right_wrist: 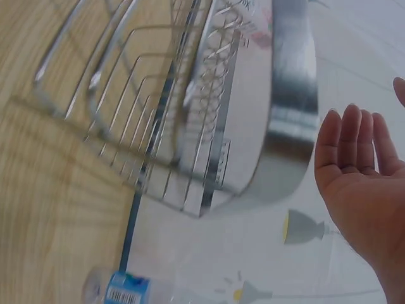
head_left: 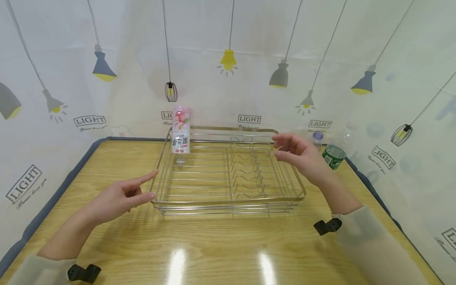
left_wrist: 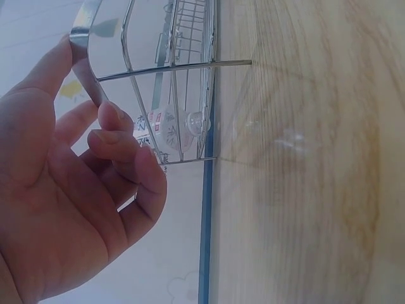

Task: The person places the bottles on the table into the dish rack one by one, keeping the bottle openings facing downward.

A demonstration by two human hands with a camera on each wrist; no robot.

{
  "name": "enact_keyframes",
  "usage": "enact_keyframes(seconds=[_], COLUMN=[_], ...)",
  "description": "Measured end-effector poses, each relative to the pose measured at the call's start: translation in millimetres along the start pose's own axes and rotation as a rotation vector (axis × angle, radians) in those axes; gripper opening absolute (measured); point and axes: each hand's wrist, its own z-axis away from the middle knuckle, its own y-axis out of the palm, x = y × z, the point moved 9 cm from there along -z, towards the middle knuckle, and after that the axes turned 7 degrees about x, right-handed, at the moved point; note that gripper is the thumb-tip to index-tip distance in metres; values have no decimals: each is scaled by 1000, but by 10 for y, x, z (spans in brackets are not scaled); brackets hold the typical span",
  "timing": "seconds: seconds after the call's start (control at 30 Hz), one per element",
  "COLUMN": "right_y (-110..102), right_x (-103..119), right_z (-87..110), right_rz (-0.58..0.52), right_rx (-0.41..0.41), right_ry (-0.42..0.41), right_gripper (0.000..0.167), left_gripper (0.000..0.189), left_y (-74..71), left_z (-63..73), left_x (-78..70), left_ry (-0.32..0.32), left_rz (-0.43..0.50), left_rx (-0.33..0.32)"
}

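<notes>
A metal wire dish rack (head_left: pixel 228 202) with a flat, broad rim sits on the wooden table between both hands. My left hand (head_left: pixel 115 200) is at its left front corner, index finger and thumb stretched to the rim; the left wrist view shows the thumb tip against the rim (left_wrist: pixel 80 38) and the other fingers loosely bent. My right hand (head_left: pixel 301 156) hovers by the right rear corner, fingers extended and holding nothing; the right wrist view shows them apart from the rim. A peach-labelled drink bottle (head_left: pixel 181 132) leans inside the rack's left rear, cap end down.
Behind my right hand stand a green-labelled clear bottle (head_left: pixel 333 157) and a bottle with a blue cap (head_left: pixel 318 136), partly hidden by the hand. A wall sheet (head_left: pixel 213 31) printed with hanging lamps surrounds the table (head_left: pixel 213 245) at the back and sides.
</notes>
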Motion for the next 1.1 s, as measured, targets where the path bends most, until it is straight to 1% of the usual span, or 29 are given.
enact_keyframes(seconds=[0.07,0.17,0.33,0.43,0.57,0.7,0.77,0.9,1.0,1.1], right_y=[-111,-285,-639,-900,-1250,-1519,-1617,-1751,-1820,-1865], right_x=[-56,-138,-278,-379,-541,-665,-719,-850,-965,-1086], right_z=[72,181,408,554,736,875,929,1009,1046,1050], right_rz=[9,-11,-28,-28,-51,-97,-133,-174,-192,-198], right_rx=[-25,-67,-147,-210,-308,-401,-451,-530,-557,-562], right_ry=[-9,-26,-41,-43,-39,-54,-66,-51,-22,20], right_gripper=[35,33,35,37,38,39,41,43,48,55], left_gripper=[71,71,69,69,69,69,69,69,68,68], left_y=[2,5,13,11,1,-11,-12,-8,0,7], left_z=[-3,2,0,-3,5,4,2,1,-1,3], left_x=[1,-6,-8,-2,-13,-29,-29,-12,-1,-1], left_ry=[0,3,-1,-12,-11,-3,0,-13,-20,-17], left_rz=[2,2,6,8,0,-5,-5,-5,-11,-5], left_rx=[-2,-3,-7,-14,-14,-12,-12,-15,-19,-16])
